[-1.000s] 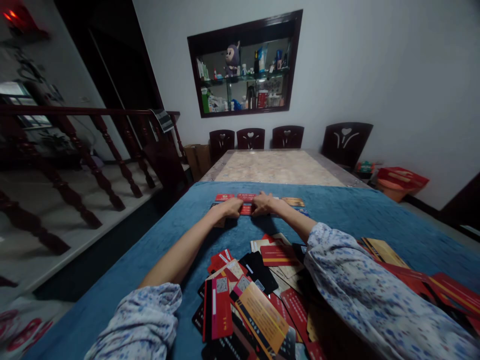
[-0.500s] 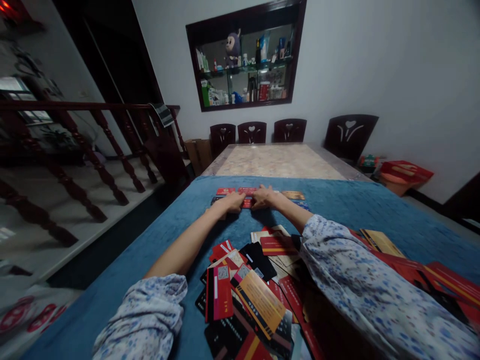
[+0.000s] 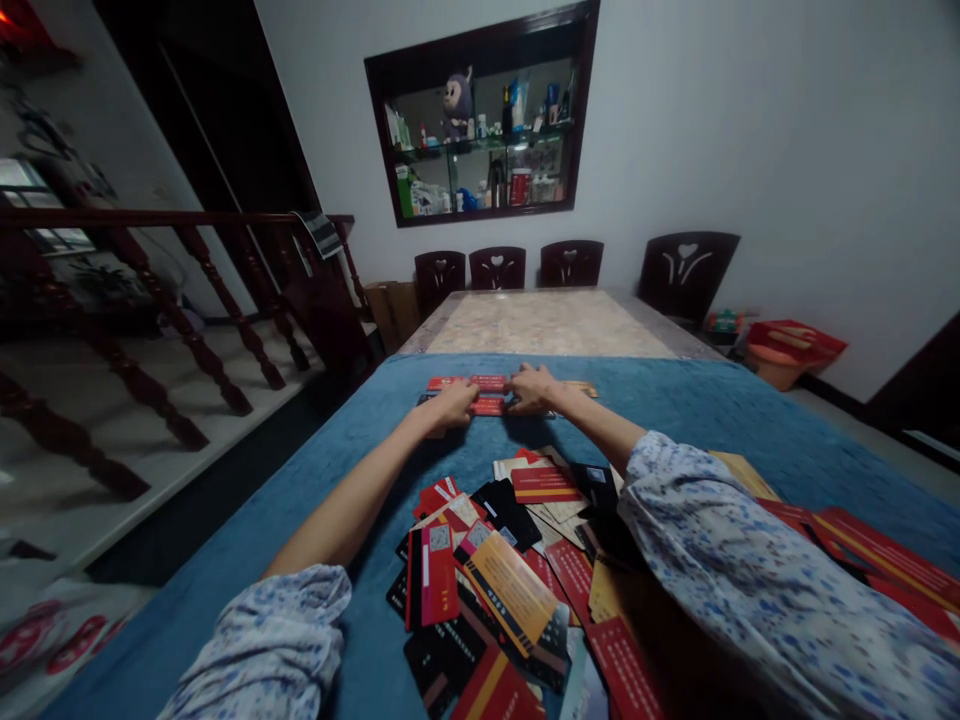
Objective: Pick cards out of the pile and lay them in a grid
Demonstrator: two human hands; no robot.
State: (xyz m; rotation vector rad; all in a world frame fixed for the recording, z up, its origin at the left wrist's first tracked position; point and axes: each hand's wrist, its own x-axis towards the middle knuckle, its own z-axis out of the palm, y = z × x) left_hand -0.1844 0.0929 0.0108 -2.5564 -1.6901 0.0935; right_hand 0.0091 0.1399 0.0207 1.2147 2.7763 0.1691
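Both my arms reach far forward over a blue cloth point(image 3: 697, 400). My left hand point(image 3: 452, 405) rests with curled fingers on the left end of a row of cards point(image 3: 487, 394), red ones in the middle. My right hand point(image 3: 531, 389) lies beside it, fingers curled down on the same row near a tan card point(image 3: 583, 387). What the fingers grip, if anything, is hidden. A loose heap of red, black and orange cards point(image 3: 510, 585) lies close to me between my sleeves.
Beyond the cloth the table shows a bare marbled top point(image 3: 551, 322) with several dark chairs point(image 3: 686, 270) around it. A wooden stair railing point(image 3: 187, 300) runs along the left. More red cards point(image 3: 885, 565) lie at the right. A wall cabinet point(image 3: 480, 125) holds bottles.
My hands have stayed on the card row, shifting only slightly. The camera has moved a little, so the near pile appears lower.
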